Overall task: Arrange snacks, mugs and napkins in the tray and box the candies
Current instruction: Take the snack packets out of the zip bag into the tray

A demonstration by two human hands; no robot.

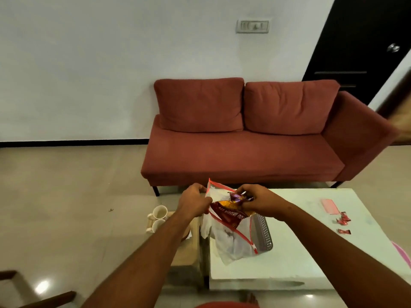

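Pinching a purple foil snack packet (239, 197) at the mouth of the clear red-trimmed bag (231, 241), the right hand (260, 202) has a narrow grip on the packet's crumpled top. Opposite it, the left hand (195, 202) grips the bag's rim, fingers curled round the red edging, holding the mouth apart. The bag hangs over the near-left corner of the white worktop (300, 252), its lower part draped across a grey perforated tray (264, 232). A larger red-and-gold snack pack (226, 215) sits high in the mouth, touching the purple one. There is white material lower in the bag, possibly napkins, cannot tell. Risks, as judged: the red-and-gold pack may ride out with the purple packet and drop, since the two touch. Thin foil pinched at one end could slip or tear. If the left grip slackens, the bag sags and its contents may spill beside the tray, not into it. Two mugs (160, 212) stand on a low wooden stool (186, 250) just left of the worktop, close under the left forearm, so a lowered arm or falling pack could knock them. Red-wrapped candies (343, 220) lie loose well to the right, near a pink flat piece (330, 205). A wide sweep of the right arm could scatter them off the worktop.
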